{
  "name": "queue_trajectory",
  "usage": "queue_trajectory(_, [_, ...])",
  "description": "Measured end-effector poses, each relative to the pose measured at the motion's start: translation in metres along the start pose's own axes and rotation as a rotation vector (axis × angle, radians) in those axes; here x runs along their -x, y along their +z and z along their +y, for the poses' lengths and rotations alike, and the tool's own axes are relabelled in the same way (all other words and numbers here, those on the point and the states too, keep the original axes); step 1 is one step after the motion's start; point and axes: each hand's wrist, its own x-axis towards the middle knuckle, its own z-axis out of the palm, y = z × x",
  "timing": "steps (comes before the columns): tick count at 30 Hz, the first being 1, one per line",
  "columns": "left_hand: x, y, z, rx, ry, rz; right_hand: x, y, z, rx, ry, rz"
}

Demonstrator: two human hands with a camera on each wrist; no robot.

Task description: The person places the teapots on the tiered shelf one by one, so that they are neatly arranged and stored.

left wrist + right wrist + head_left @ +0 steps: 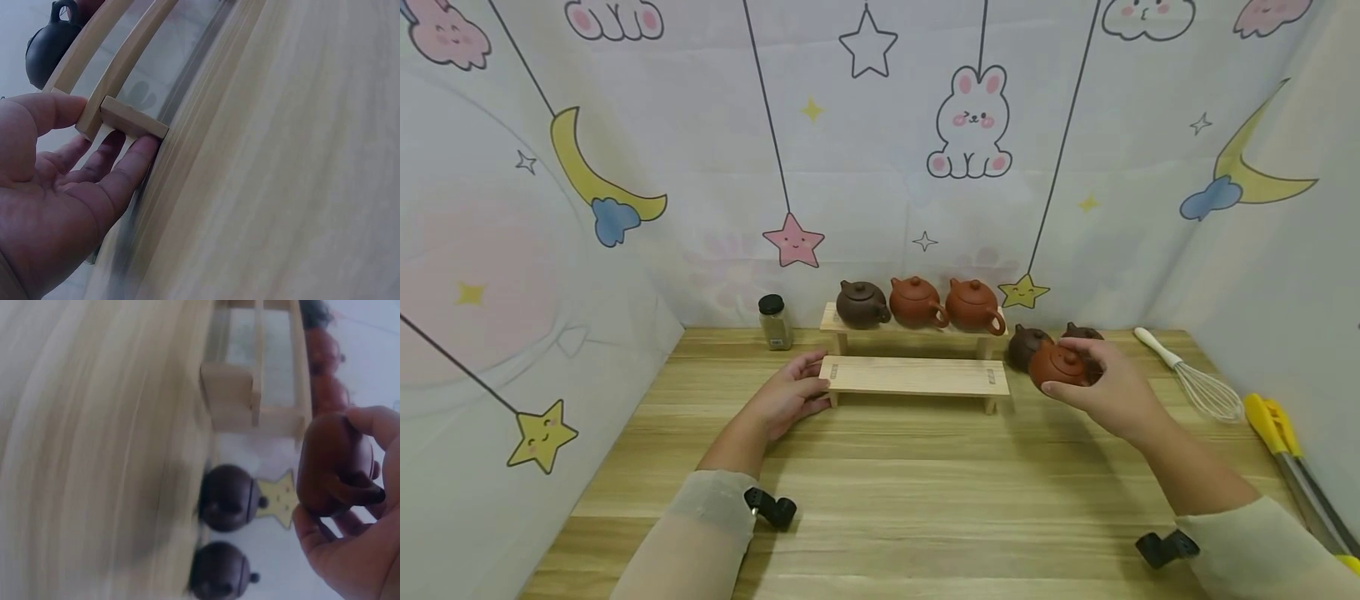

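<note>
My right hand (pixel 1112 387) grips a reddish-brown clay teapot (pixel 1057 367), lifted above the table to the right of a two-step wooden shelf (pixel 917 375). In the right wrist view the thumb and fingers (pixel 315 540) hold that teapot (pixel 331 465) from either side. Two dark brown teapots (pixel 228 499) stand behind and below it, partly hidden in the head view. My left hand (pixel 790 396) holds the left end of the shelf's lower step, thumb on the board (pixel 94 119) and fingers by its leg. On the upper step sit a dark teapot (pixel 861 304) and two reddish ones (pixel 916 302).
Left of the shelf stands a glass jar (pixel 777 325) with a black lid. A whisk (pixel 1206 387) with a white handle lies at the right, near yellow-handled tongs (pixel 1281 433). A printed curtain (pixel 880 167) hangs behind the wooden table (pixel 925 500).
</note>
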Motion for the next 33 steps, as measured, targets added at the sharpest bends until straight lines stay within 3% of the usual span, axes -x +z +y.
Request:
queue_trajectory(14, [0.003,0.001,0.001,0.005,-0.017,0.007,-0.007,0.060,-0.049,-0.154,-0.111,-0.103])
queue_trajectory(24, [0.001,0.001,0.000,0.002,-0.011,-0.008,-0.030,0.116,-0.092,-0.176,-0.125,-0.144])
queue_trajectory(33, [0.002,0.000,0.001,0.006,-0.005,-0.018,-0.056,0.151,-0.124,-0.189,-0.137,-0.136])
